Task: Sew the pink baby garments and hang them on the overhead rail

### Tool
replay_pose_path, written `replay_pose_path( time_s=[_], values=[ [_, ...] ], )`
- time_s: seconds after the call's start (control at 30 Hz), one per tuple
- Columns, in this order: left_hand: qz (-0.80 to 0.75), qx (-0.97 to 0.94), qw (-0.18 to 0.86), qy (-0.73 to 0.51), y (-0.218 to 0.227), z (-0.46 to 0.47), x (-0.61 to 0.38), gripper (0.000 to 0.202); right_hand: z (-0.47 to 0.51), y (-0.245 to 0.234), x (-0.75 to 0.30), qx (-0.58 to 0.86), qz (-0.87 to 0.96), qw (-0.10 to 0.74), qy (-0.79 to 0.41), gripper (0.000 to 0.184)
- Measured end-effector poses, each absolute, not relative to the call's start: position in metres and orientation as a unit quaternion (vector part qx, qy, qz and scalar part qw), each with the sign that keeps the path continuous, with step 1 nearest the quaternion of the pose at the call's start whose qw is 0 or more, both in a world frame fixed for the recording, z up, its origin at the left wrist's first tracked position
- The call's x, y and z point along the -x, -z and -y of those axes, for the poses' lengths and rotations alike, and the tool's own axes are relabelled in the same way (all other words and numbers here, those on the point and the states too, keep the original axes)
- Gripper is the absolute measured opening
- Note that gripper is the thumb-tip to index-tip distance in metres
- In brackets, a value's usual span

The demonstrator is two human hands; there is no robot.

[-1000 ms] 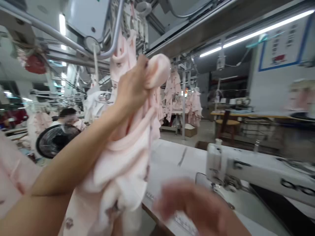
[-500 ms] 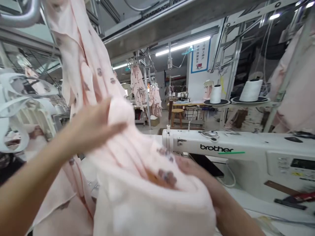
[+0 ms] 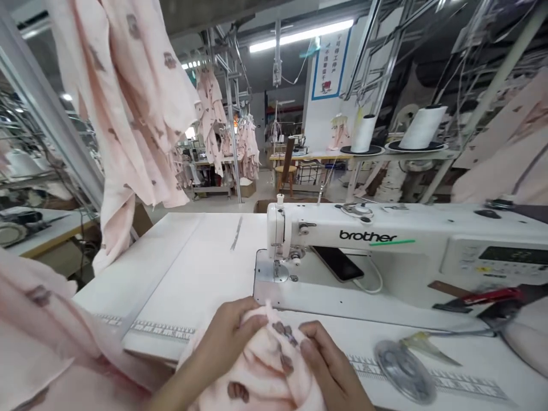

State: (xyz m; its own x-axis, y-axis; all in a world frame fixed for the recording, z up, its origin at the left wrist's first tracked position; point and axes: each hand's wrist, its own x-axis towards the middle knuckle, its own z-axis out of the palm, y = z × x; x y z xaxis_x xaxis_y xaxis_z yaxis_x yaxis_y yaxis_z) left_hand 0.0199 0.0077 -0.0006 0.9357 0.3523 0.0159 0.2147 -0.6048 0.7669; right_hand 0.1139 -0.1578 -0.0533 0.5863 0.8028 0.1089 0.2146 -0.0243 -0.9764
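Both hands grip a pink fabric piece [image 3: 265,374] with a brown printed motif, bunched at the front edge of the sewing table. My left hand [image 3: 231,337] pinches its upper left edge, thumb on top. On the other side my right hand [image 3: 323,357] has its fingers closed on the fabric's right edge. Just beyond the hands stands a white Brother sewing machine [image 3: 385,257], its needle area in front of my fingers. The lower part of the fabric runs out of view.
Pink printed pieces [image 3: 132,103] hang at the left, and more pink fabric [image 3: 47,342] lies at lower left. A phone [image 3: 338,262] with a white cable rests under the machine arm. A clear round disc [image 3: 405,371] and a red-handled tool [image 3: 492,297] lie at right. Thread cones [image 3: 423,128] stand behind.
The fabric has come down from in front of the hanging pieces to the table edge. My left hand has dropped and moved right, close to my right hand. The view has shifted, showing the tabletop.
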Motion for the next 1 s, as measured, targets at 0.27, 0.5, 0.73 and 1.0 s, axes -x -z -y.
replay_pose_path(
  time_s=[0.27,0.5,0.73,1.0],
  values=[
    [-0.12,-0.834,0.521,-0.138,0.012,0.017,-0.027,0.012,0.162,0.019,-0.134,0.725,0.438,0.509,-0.151,0.018],
    [-0.124,-0.862,0.47,-0.145,0.01,0.017,-0.028,0.012,0.147,0.003,-0.136,0.738,0.446,0.458,-0.218,0.013],
    [-0.028,-0.883,0.446,-0.143,0.013,0.013,-0.018,0.016,0.132,0.018,-0.154,0.538,0.364,0.519,-0.556,0.023],
    [-0.071,-0.85,0.477,-0.214,0.026,0.01,-0.017,0.013,0.126,0.033,-0.141,0.502,0.282,0.586,-0.57,0.032]
  ],
)
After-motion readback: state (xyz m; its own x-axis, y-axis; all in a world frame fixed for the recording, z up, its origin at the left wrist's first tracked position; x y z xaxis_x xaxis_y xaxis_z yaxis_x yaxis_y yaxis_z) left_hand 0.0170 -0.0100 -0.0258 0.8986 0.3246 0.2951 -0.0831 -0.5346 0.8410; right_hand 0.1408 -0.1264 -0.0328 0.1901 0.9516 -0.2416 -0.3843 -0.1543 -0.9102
